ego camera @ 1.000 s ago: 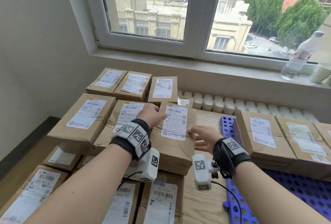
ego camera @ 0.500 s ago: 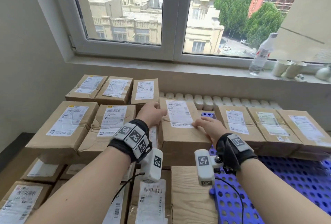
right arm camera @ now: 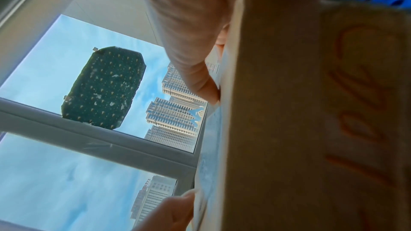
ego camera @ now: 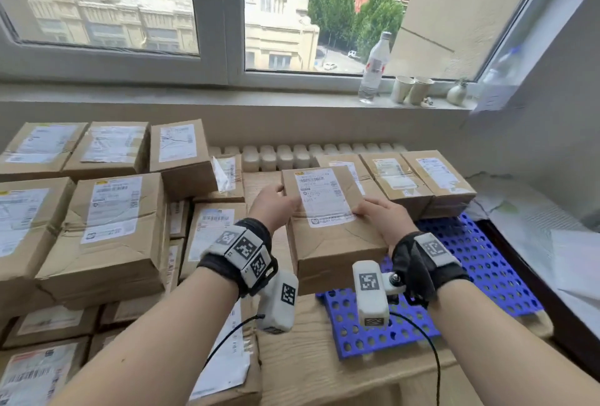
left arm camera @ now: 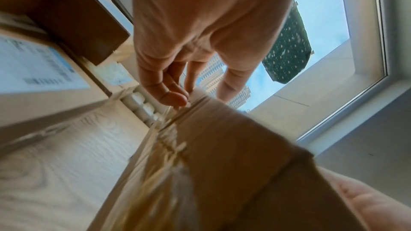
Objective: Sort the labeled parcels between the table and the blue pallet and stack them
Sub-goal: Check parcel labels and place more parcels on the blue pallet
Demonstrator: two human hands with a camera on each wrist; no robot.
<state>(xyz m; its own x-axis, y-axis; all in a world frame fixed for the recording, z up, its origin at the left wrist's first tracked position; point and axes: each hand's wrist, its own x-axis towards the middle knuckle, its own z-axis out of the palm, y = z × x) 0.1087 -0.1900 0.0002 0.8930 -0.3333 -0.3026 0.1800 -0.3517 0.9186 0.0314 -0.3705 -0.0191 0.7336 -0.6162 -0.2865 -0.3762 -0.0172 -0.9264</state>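
While both hands are gripping it, the labeled parcel (ego camera: 328, 220) is sitting mid-frame above the blue pallet's (ego camera: 487, 263) left edge. Left hand (ego camera: 276, 207) is clamping the parcel's left side, fingers curled at the top edge. Right hand (ego camera: 383, 217) is clamping the right side, thumb pressing on the label.

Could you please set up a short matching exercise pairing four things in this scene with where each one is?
Things:
1. held parcel
2. water bottle
3. blue pallet
4. paper cups

Places:
A. on the windowsill, right of the bottle
B. between the left hand and right hand
C. on the windowsill, left of the cups
D. on the wooden table's right side, carrying a row of parcels

Pairs: 1-B, 2-C, 3-D, 4-A
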